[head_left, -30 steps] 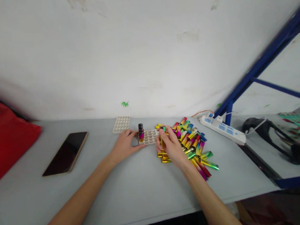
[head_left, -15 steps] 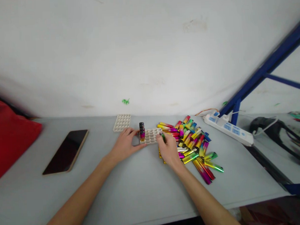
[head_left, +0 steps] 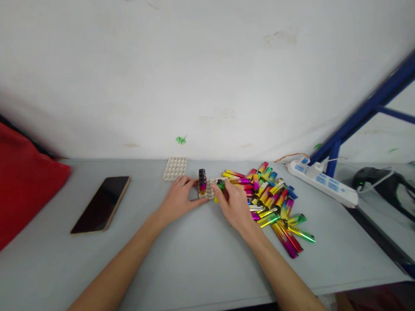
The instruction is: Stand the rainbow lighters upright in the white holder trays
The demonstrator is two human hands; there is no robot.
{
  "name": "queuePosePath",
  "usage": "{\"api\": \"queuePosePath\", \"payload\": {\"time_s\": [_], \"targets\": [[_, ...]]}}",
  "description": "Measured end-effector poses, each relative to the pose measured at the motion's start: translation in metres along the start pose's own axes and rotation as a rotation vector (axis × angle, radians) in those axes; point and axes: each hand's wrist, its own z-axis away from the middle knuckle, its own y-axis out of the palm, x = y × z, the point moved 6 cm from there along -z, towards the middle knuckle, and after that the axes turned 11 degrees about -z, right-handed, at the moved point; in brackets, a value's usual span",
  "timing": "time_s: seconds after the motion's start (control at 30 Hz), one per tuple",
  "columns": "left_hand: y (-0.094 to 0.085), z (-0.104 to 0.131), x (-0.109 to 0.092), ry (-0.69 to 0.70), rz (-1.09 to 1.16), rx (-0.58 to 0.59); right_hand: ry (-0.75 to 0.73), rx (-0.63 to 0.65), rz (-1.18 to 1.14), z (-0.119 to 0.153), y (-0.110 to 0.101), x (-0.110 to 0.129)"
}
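A small cream tray with rows of round pockets (head_left: 212,181) lies on the table between my hands. Several lighters with black tops and purple-gold bodies (head_left: 202,185) stand upright in a row along its left end. My left hand (head_left: 178,198) steadies that end, thumb at the front corner and forefinger at the back. My right hand (head_left: 234,204) pinches a green and yellow lighter (head_left: 221,184), tilted over the right part of the tray. The fingers hide part of this lighter. Just right of this hand spreads a loose heap of shiny multicoloured lighters (head_left: 269,196).
Behind my left hand lies a second cream pocketed tray (head_left: 175,168). A phone (head_left: 101,204) and a red cloth-like thing (head_left: 23,182) are at the left. A white power strip (head_left: 322,181) with cables, a blue metal frame (head_left: 350,118) and a black object (head_left: 373,180) are at the right.
My right hand has brought the lighter slightly left over the tray, and more of its green top shows. My left hand keeps its place at the tray. The whole view has shifted a little.
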Motion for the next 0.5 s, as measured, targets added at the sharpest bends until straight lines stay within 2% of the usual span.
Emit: {"api": "queuePosePath", "payload": {"time_s": [0.07,0.23,0.33,0.5], "targets": [[-0.001,0.000,-0.001,0.002,0.004,-0.005,0.017,0.045,-0.011,0.000,0.005,-0.002],[-0.003,0.000,-0.005,0.009,0.026,-0.008,-0.063,0.187,-0.034,-0.002,0.024,0.005],[-0.004,0.001,-0.005,0.006,0.031,-0.016,-0.061,0.254,0.117,-0.002,0.033,0.008],[0.000,0.000,-0.004,0.013,0.020,0.011,-0.030,0.267,0.437,-0.001,0.038,0.017]]}}
